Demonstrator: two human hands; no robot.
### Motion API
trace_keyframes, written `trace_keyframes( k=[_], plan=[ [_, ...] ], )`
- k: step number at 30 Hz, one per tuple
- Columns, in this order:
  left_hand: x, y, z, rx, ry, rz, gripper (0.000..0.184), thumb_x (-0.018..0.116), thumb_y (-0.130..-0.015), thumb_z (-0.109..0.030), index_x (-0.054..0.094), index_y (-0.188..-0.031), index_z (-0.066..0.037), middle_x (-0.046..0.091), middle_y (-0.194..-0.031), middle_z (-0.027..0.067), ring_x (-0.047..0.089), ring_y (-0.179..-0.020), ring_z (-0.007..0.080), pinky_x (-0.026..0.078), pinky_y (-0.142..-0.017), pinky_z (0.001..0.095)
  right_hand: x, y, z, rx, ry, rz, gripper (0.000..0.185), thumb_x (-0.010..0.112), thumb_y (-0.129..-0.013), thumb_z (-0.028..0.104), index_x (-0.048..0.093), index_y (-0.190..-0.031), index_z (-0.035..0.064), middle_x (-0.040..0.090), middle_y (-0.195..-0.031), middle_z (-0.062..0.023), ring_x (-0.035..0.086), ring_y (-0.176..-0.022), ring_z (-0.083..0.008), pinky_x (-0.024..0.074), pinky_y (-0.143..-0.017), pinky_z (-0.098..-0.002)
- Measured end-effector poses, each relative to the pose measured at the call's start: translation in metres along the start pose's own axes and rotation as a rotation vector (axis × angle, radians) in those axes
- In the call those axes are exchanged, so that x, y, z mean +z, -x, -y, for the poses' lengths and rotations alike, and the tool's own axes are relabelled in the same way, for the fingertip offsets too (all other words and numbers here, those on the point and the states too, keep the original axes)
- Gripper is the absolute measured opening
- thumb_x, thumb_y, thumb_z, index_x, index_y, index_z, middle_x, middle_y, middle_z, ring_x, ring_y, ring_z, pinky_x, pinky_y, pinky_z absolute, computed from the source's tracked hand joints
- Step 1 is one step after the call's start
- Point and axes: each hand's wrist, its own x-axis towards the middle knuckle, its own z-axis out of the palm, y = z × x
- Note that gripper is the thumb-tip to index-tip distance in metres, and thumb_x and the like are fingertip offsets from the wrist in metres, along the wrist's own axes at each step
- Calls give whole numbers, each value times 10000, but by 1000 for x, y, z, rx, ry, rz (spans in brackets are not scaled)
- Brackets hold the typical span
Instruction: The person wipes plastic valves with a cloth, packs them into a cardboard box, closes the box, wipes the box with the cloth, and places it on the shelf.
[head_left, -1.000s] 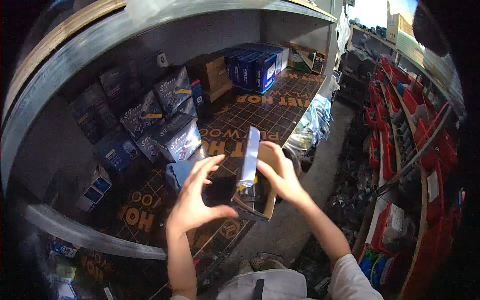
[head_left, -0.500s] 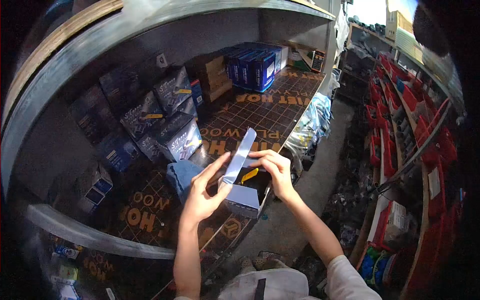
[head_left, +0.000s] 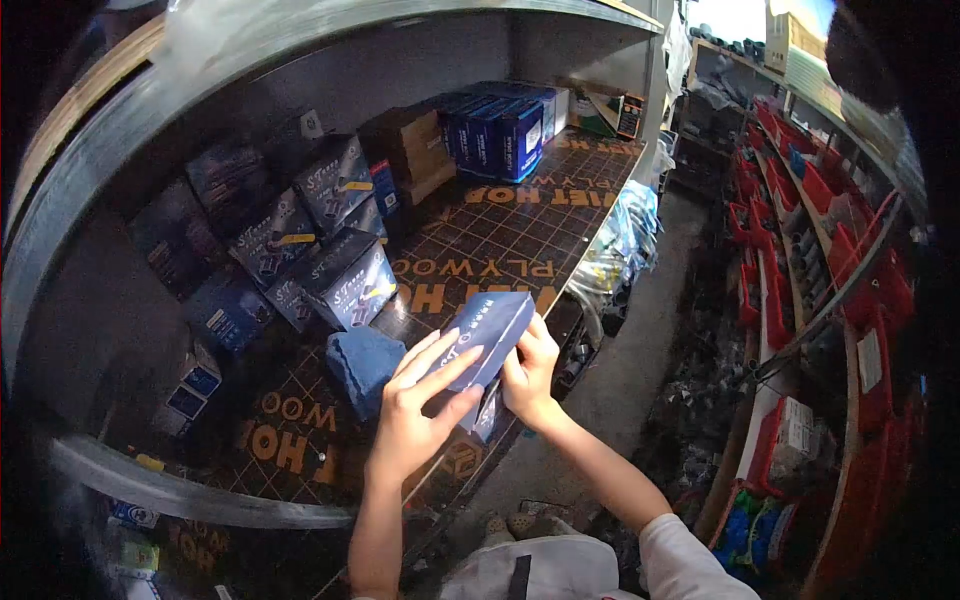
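Between my hands is a dark blue cardboard box with white lettering, held tilted above the shelf's front edge. Its lid lies down over the top, so the inside is hidden. My left hand is at the box's left side, fingers stretched along the lid and thumb against the near side. On the opposite side, my right hand grips the box with bent fingers. A crumpled blue cloth lies on the shelf just left of my left hand.
Dark printed boxes are stacked on the plywood shelf to the left. Blue boxes stand farther back beside brown cartons. A metal shelf rail curves at lower left. Red bins line the rack across the aisle.
The raised flap has come down and the box is now covered, hiding the yellow item seen inside. My right hand has moved from the flap to the box's right side.
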Motion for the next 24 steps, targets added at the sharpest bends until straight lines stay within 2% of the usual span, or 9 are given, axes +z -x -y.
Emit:
trace_keyframes(
  k=[4,7,8,12,17,19,20,22,24],
  plan=[
    [1,0,0,20,24,-65,350,693,-729,-139,659,-1076,-113,566,-1179,174,494,-1139,360,392,-959,423,-15,3,3,48,-148,113,204,562,-750,54,637,-918,-33,558,-1130,-161,523,-1050,-290,392,-910,-339],
    [4,0,0,30,53,-73,321,690,-718,-115,679,-1039,-112,585,-1164,151,507,-1133,344,404,-947,412,-12,17,4,109,-269,-151,198,509,-791,113,551,-711,-63,477,-1174,-194,486,-1032,-253,374,-910,-367],
    [5,-1,2,64,94,-106,300,684,-718,-104,688,-1018,-115,591,-1159,142,509,-1137,337,403,-947,410,-9,21,0,-17,-134,-255,283,494,-805,162,492,-608,-41,454,-1162,-183,485,-976,-220,390,-869,-350],
    [3,-1,6,151,120,-117,250,673,-719,-91,711,-963,-129,601,-1152,128,510,-1147,319,392,-950,413,10,25,-2,19,-81,-470,286,473,-797,165,463,-577,-16,376,-1175,-171,428,-1073,-251,328,-955,-394],
    [3,0,9,123,8,-53,207,698,-713,-153,721,-918,-168,628,-1123,61,504,-1150,311,308,-992,486,13,18,-6,-22,-3,-463,313,448,-803,176,476,-554,-10,388,-1182,-195,411,-1143,-294,294,-1001,-445],
    [3,2,9,115,-4,-18,206,702,-714,-163,722,-919,-174,632,-1117,51,500,-1155,310,301,-992,502,9,19,-3,-196,100,-461,342,443,-792,228,509,-558,-13,393,-1184,-229,415,-1142,-322,287,-1010,-465],
    [3,3,9,110,-13,19,205,706,-716,-172,722,-920,-181,635,-1111,41,496,-1160,309,293,-992,519,6,19,-3,-194,100,-458,342,443,-792,228,509,-558,-13,393,-1184,-229,415,-1142,-322,287,-1010,-465],
    [7,6,10,97,8,16,205,710,-719,-183,722,-923,-193,639,-1104,34,489,-1170,307,275,-995,542,0,20,-3,-352,199,-351,366,431,-782,267,550,-579,-13,388,-1183,-254,412,-1139,-340,281,-1017,-485],
    [7,7,10,87,-30,30,225,726,-703,-197,722,-928,-197,632,-1118,33,463,-1194,305,270,-998,547,-1,24,-6,-372,231,-330,361,428,-777,266,571,-592,-10,401,-1163,-261,427,-1120,-350,279,-1016,-516]
  ],
)
